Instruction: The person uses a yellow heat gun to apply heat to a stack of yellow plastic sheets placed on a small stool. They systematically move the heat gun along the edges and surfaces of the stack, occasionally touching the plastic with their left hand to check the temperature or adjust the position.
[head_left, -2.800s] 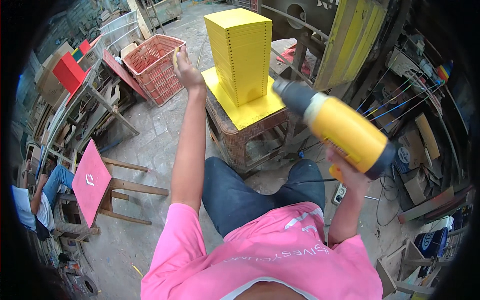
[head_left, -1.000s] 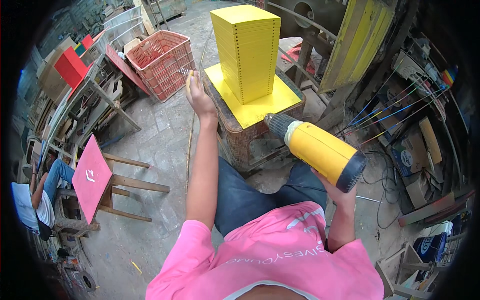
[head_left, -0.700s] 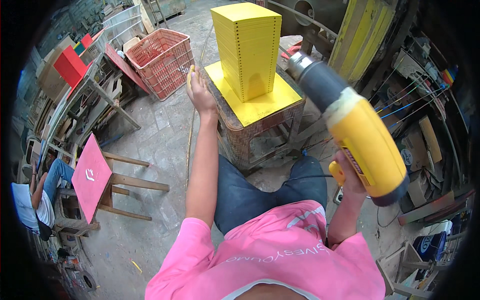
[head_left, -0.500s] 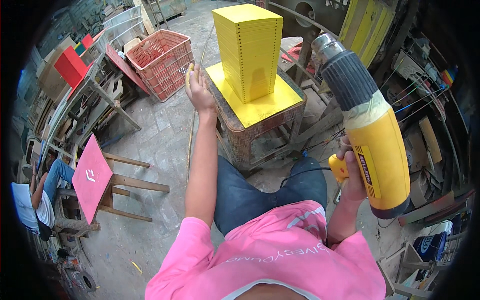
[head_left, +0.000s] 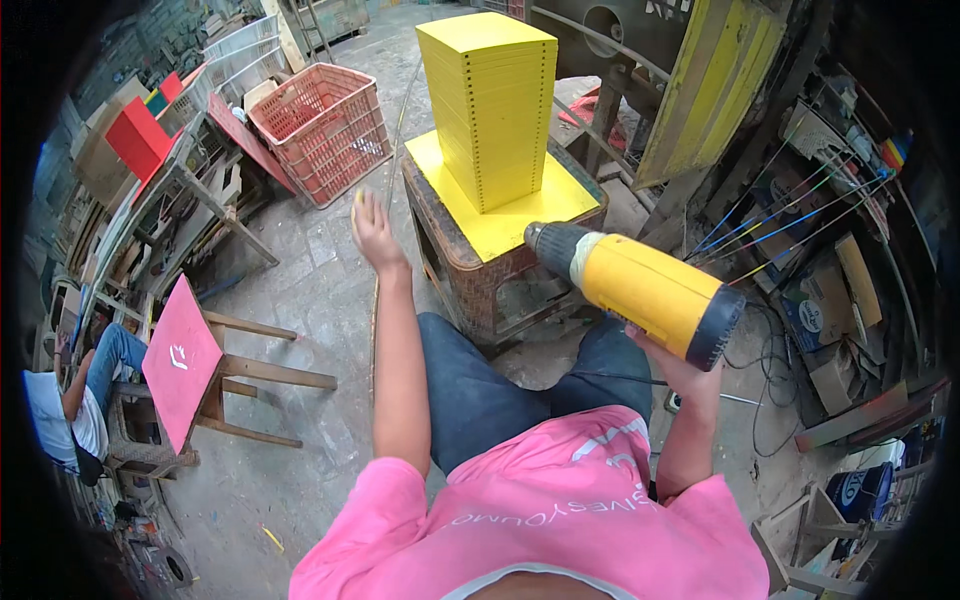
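Note:
My right hand (head_left: pixel 680 365) grips a yellow heat gun (head_left: pixel 650 290) with a dark nozzle collar and a black rear cap; the gun's body hides most of its handle and my fingers. Its nozzle points left, toward the lower part of a tall stack of yellow pieces (head_left: pixel 505 130) with dark dots along the edges. Under the stack lies a flat yellow sheet (head_left: pixel 572 205), on a worn stool (head_left: pixel 470 290) in front of my knees. To the left of the stool, my left hand (head_left: pixel 375 235) is raised and empty, fingers extended, with yellow on the fingertips.
A red plastic crate (head_left: pixel 335 140) stands beyond my left hand. Left of me is a pink-topped wooden stool (head_left: pixel 183 365), tipped over, with a seated person (head_left: pixel 75 400) behind it. A cable (head_left: pixel 770 370) trails at right, near rods (head_left: pixel 800 220) and cardboard.
The heat gun has swung down and left, from nozzle-up to pointing at the stack. My left hand has moved slightly lower and away from the stool.

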